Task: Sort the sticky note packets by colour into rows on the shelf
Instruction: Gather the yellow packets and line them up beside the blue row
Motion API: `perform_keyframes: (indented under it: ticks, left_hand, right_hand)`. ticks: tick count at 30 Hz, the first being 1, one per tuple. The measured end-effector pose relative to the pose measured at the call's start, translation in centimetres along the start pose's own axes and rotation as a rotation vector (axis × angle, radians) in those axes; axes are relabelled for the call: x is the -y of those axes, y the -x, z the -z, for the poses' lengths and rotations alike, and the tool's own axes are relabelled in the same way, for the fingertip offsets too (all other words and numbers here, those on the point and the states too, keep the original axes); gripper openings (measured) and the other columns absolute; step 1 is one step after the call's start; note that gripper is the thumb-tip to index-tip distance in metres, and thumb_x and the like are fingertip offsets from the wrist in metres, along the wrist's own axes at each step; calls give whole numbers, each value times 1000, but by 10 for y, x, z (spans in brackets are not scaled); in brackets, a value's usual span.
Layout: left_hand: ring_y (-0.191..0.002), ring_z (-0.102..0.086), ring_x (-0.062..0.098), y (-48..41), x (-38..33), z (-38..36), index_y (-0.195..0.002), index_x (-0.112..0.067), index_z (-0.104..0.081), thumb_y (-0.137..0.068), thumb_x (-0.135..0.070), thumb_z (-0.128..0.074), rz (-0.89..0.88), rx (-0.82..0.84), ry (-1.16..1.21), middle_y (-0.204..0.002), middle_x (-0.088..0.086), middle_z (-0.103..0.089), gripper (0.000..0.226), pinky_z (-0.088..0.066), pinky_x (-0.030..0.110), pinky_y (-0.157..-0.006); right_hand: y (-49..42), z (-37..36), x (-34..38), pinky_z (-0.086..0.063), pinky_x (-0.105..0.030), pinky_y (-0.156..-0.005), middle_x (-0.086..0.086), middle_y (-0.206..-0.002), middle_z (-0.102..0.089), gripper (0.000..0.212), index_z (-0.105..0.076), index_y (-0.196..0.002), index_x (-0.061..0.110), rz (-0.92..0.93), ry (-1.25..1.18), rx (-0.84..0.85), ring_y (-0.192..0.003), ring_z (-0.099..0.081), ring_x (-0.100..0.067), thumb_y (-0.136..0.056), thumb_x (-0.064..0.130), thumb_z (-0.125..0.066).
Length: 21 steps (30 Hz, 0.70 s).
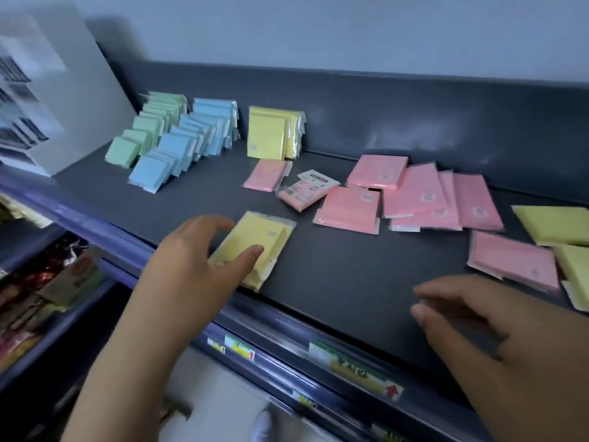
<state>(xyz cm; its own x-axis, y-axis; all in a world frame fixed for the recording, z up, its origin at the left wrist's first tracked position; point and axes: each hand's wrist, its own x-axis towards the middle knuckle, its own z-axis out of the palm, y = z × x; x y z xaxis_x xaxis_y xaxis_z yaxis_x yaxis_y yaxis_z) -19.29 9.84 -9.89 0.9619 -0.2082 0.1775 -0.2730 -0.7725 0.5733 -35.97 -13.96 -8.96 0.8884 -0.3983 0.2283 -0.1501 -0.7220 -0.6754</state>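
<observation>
Lower right of frame: right hand [459, 317], fingers loosely curled and parted, holding nothing, hovering above bare dark shelf [334, 266] near the front lip. Motion-blurred; whether the fingertips touch the surface cannot be told.

Lower centre-left: left hand [194, 260], fingers spread, resting on a flat pale-yellow cellophane-wrapped sticky note packet [264, 237]. One fingertip presses on its face, the others lie along its left edge. Not a closed grasp yet; packet lies flat at the shelf's front edge.

Key relation: the packet's long axis runs diagonally from lower left to upper right. The upright yellow row [274, 134] it likely belongs to stands above it in the frame, against the back wall, with a small pink packet [266, 175] lying between. Left hand is clearly the nearer one, to both packet and row.

Centre to right: loose pink packets [411, 193], flat and overlapping, unsorted; one shows a white printed back.

Far right edge: more yellow packets [554, 224], cut off by the frame, count unclear.

Upper left: green row [143, 135] and blue row [188, 145], leaning upright, looking done.

Labels on the shelf's front strip are blurred, unreadable. The lower shelf's goods at the left are indistinct.
</observation>
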Motion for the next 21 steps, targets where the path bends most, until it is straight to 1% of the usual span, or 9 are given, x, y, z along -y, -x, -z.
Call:
perform_keyframes:
  ticks: [2, 4, 6, 9, 12, 14, 16, 19, 21]
  left_hand:
    - [-107, -58, 11, -5, 3, 2, -122, -30, -61, -73, -73, -68, 16, 55, -16, -110, -17, -61, 65, -50, 36, -83]
    - [-106, -56, 18, -11, 2, 1, -118, -32, -59, -63, -93, -52, -45, 91, -177, -107, -15, -60, 82, -52, 42, -85]
    - [-105, -54, 23, -20, -1, -1, -119, -33, -54, -56, -99, -37, -139, 140, -393, -106, -10, -56, 94, -52, 45, -84]
    - [-108, -49, 19, -39, -2, 2, -123, -38, -44, -58, -89, -36, -225, 271, -429, -109, -13, -45, 83, -51, 39, -84]
    - [-105, -42, 13, -61, 13, 11, -122, -41, -36, -68, -74, -50, -360, 367, -313, -109, -16, -38, 65, -49, 33, -88]
    - [-106, -39, 11, -76, 25, 19, -124, -41, -32, -72, -69, -56, -458, 430, -270, -111, -18, -36, 64, -46, 30, -90]
    - [-105, -37, 8, -94, 40, 25, -126, -41, -32, -75, -70, -58, -538, 476, -227, -114, -20, -36, 64, -42, 26, -91]
    - [-107, -39, 6, -120, 63, 30, -124, -42, -37, -80, -68, -61, -594, 528, -163, -116, -21, -40, 57, -39, 24, -90]
    - [-107, -41, 8, -132, 75, 32, -123, -40, -40, -82, -65, -63, -619, 543, -125, -115, -20, -43, 53, -41, 25, -89]
  right_hand:
    - [-5, -13, 9, -43, -6, -80, 37, -93, -67, 22, -68, -93, 48, -9, 17, 3, -92, -62, 15, -79, 60, -56]
    - [-13, -31, 19, -47, -10, -69, 30, -83, -68, 15, -72, -90, 42, -6, 102, -34, -86, -64, 7, -79, 51, -66]
    - [-23, -51, 34, -45, -19, -66, 23, -81, -69, 13, -75, -88, 35, -4, 228, -97, -76, -66, -2, -79, 43, -70]
    - [-41, -78, 60, -45, -27, -73, 21, -88, -72, 23, -78, -92, 32, -87, 254, -128, -85, -67, -9, -85, 50, -64]
    - [-61, -103, 88, -37, -16, -77, 27, -94, -68, 33, -77, -102, 37, -215, 199, -104, -91, -58, 0, -83, 59, -60]
    - [-73, -121, 102, -33, -15, -76, 28, -99, -63, 40, -73, -112, 39, -295, 247, -87, -94, -51, 2, -79, 59, -60]
    - [-83, -140, 116, -34, -22, -81, 22, -108, -62, 51, -69, -120, 37, -344, 344, -12, -102, -50, -4, -78, 63, -58]
    - [-90, -158, 127, -46, -37, -87, 16, -105, -52, 67, -70, -114, 31, -407, 490, 144, -105, -49, -16, -67, 74, -51]
    - [-93, -163, 136, -47, -41, -94, 18, -107, -45, 64, -68, -119, 35, -491, 515, 181, -111, -44, -14, -66, 70, -65]
